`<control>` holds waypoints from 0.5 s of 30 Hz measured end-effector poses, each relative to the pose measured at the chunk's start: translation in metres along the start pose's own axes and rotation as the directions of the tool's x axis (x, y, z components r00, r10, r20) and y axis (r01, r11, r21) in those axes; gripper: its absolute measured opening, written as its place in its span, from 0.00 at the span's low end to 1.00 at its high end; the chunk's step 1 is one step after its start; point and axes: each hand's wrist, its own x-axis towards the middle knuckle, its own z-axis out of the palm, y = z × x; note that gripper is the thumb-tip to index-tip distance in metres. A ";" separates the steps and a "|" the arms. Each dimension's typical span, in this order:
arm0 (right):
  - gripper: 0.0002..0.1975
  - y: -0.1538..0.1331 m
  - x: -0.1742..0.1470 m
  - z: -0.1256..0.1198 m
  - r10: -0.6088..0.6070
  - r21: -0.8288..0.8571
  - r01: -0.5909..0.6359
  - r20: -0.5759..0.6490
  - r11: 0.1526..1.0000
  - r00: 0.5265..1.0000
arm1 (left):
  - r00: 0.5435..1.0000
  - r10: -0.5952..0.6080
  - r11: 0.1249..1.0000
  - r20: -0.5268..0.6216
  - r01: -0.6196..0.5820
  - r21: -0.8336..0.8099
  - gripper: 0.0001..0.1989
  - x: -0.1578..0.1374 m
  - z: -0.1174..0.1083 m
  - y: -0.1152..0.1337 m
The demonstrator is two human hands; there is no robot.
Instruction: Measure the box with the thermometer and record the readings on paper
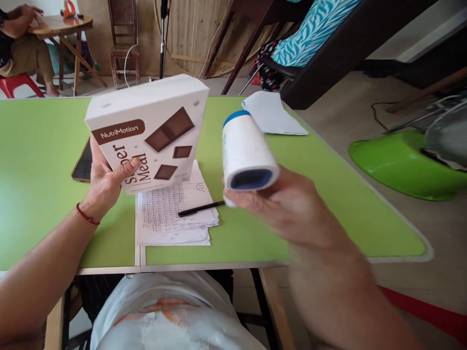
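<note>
My left hand point(105, 177) grips a white cardboard box point(160, 141) by its lower left side, thumb across the front. The box is tilted, held above the table, and printed "NutriMotion" with brown chocolate squares. To its right, my right hand point(280, 204) is closed around a white handheld device point(244, 150) with blue trim. A dark blue oval recess faces me at its near end; its exact kind is unclear and its lower part is hidden by my fingers. Box and device are apart. Under the box lie handwritten sheets of paper point(175, 233) with a black pen point(197, 209) on top.
The green folding table point(248, 245) has a seam at centre left. A phone point(83, 163) lies partly behind my left hand. A folded white paper point(273, 114) rests at the far edge. A green plastic chair point(404, 165) stands right. Another person point(24, 46) sits at a round table.
</note>
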 end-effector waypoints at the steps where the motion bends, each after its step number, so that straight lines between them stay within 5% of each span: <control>1: 0.16 0.010 0.008 -0.011 0.003 -0.140 -0.004 -0.007 0.990 1.000 | 1.000 0.030 0.999 0.000 -0.030 0.015 0.44 0.002 -0.002 -0.004; 5: 0.22 0.056 0.032 -0.027 0.003 -0.446 0.022 0.056 0.895 0.998 | 0.996 0.086 0.996 0.009 -0.086 0.024 0.51 0.007 -0.011 -0.022; 10: 0.20 0.097 0.031 -0.008 -0.002 -0.532 0.060 0.110 0.845 0.994 | 0.996 0.038 0.999 0.076 -0.037 -0.018 0.47 0.009 -0.019 -0.031; 15: 0.20 0.109 0.026 -0.002 -0.018 -0.590 0.116 0.171 0.799 0.985 | 0.984 0.024 0.999 0.177 -0.031 0.041 0.41 0.009 -0.026 -0.026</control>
